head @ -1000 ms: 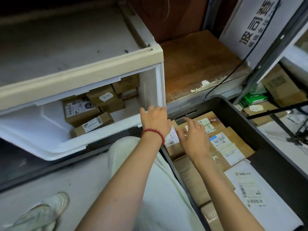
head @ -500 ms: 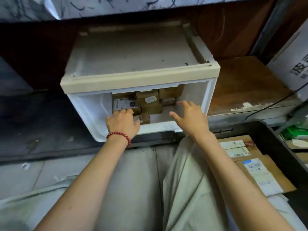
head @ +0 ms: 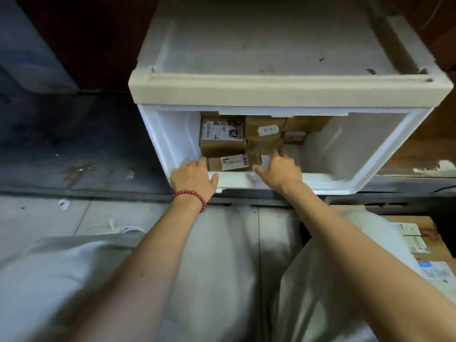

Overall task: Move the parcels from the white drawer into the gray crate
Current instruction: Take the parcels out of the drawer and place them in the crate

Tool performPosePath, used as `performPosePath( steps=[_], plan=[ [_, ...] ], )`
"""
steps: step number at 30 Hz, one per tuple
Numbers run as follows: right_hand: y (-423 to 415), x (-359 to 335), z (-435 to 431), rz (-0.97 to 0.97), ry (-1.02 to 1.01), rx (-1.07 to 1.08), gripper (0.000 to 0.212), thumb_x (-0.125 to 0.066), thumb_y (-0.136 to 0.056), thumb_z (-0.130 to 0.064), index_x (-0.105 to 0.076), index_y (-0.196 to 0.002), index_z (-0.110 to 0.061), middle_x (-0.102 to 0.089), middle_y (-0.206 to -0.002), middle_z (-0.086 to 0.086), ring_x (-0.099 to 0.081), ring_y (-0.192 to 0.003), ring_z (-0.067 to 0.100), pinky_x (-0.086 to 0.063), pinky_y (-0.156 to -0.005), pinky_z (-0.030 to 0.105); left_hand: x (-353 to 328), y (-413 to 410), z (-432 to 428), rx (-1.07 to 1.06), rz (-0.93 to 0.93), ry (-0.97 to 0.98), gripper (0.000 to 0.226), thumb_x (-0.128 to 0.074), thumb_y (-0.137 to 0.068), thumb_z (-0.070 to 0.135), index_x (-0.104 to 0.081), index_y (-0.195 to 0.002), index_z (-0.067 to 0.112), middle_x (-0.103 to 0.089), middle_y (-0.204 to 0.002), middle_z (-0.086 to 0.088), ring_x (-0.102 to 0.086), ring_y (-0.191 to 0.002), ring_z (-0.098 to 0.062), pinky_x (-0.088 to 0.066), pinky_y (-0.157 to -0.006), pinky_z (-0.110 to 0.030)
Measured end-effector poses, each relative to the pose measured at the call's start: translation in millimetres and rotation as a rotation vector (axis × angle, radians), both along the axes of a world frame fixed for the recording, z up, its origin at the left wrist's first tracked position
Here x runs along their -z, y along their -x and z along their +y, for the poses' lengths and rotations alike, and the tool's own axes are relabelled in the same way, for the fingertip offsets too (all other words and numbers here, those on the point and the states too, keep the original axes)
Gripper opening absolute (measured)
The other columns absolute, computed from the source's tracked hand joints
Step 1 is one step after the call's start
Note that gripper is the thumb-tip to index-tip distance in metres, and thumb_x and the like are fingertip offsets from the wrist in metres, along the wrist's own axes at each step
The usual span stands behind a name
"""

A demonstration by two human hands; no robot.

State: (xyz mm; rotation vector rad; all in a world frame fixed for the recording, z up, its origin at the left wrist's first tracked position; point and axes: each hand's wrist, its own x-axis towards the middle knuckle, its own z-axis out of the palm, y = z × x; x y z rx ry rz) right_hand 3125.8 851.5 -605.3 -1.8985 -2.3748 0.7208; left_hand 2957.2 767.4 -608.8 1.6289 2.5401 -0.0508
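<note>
While both arms reach over the front lip of the white drawer, left hand and right hand flank the nearest parcel inside, fingers extended, gripping nothing.

1 white drawer — 2 hands

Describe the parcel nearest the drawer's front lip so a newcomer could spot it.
In the white drawer, brown parcels are stacked at the back left. One low parcel lies alone before that stack, between the left hand and right hand. It is lower and slimmer than its neighbours, with a white label whose barcode sits at the right end.
</note>
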Motion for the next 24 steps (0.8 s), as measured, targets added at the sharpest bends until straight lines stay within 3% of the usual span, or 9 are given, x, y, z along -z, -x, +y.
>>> performPosePath(
  steps=[4,6,9,13,16,19,24],
  plan=[
    [12.7,19.8,25.7,-0.013,0.038,-0.018,0.058,-0.049,-0.094,-0.05,-0.031,-0.141,-0.021,-0.046,-0.139,0.019,-0.044,-0.127,0.038,-0.036,-0.103,0.046,12.6,-13.8,24.2,-0.117,-0.062,0.089,0.057,-0.037,-0.097,0.047,-0.034,-0.141,0.01,-0.045,-0.14,-0.015,-0.039,-0.131,-0.032,-0.037,-0.1,-0.042],
    [18.0,31.0,33.1,0.003,0.051,-0.002,0.057,-0.049,-0.094,-0.049,-0.031,-0.141,-0.022,-0.048,-0.137,0.017,-0.045,-0.126,0.036,-0.038,-0.102,0.046,17.6,-26.0,37.6,-0.094,-0.134,0.061,0.056,-0.043,-0.095,0.045,-0.035,-0.138,0.009,-0.045,-0.137,-0.016,-0.041,-0.126,-0.034,-0.042,-0.094,-0.042],
    [27.1,43.7,36.7,0.001,0.07,-0.029,0.059,-0.048,-0.095,-0.049,-0.026,-0.145,-0.026,-0.047,-0.138,0.015,-0.045,-0.126,0.034,-0.039,-0.101,0.044,24.6,-27.2,56.6,-0.04,-0.089,0.006,0.054,-0.046,-0.092,0.049,-0.039,-0.131,0.013,-0.052,-0.128,-0.017,-0.046,-0.12,-0.033,-0.041,-0.093,-0.042],
    [34.3,55.1,43.6,-0.024,0.078,-0.042,0.066,-0.047,-0.095,-0.05,-0.018,-0.149,-0.027,-0.047,-0.139,0.016,-0.044,-0.128,0.035,-0.04,-0.104,0.047,46.5,-1.7,68.2,-0.063,-0.023,0.116,0.059,-0.035,-0.095,0.054,-0.04,-0.136,0.011,-0.047,-0.139,-0.016,-0.035,-0.135,-0.03,-0.027,-0.11,-0.043],
    [35.2,60.6,48.7,0.037,0.125,-0.046,0.066,-0.049,-0.093,-0.05,-0.02,-0.146,-0.026,-0.058,-0.127,0.013,-0.054,-0.118,0.034,-0.044,-0.1,0.046,59.0,8.9,70.4,-0.081,-0.121,0.057,0.056,-0.033,-0.096,0.051,-0.041,-0.136,0.013,-0.051,-0.136,-0.013,-0.036,-0.136,-0.026,-0.022,-0.115,-0.04],
    [32.7,60.8,52.0,0.118,0.156,-0.009,0.061,-0.055,-0.093,-0.045,-0.028,-0.143,-0.022,-0.059,-0.127,0.01,-0.055,-0.117,0.032,-0.044,-0.098,0.036,59.2,7.5,71.3,-0.078,-0.276,-0.009,0.045,-0.042,-0.095,0.044,-0.042,-0.131,0.016,-0.059,-0.117,-0.012,-0.054,-0.113,-0.03,-0.038,-0.104,-0.043],
    [25.4,45.5,48.1,0.361,0.11,0.151,0.056,-0.06,-0.092,-0.038,-0.036,-0.135,-0.01,-0.064,-0.115,0.007,-0.056,-0.115,0.029,-0.04,-0.085,0.026,42.8,-2.8,62.6,-0.11,-0.442,-0.134,0.051,-0.053,-0.093,0.038,-0.036,-0.137,0.017,-0.045,-0.127,-0.016,-0.053,-0.11,-0.034,-0.045,-0.09,-0.038]
  ],
)
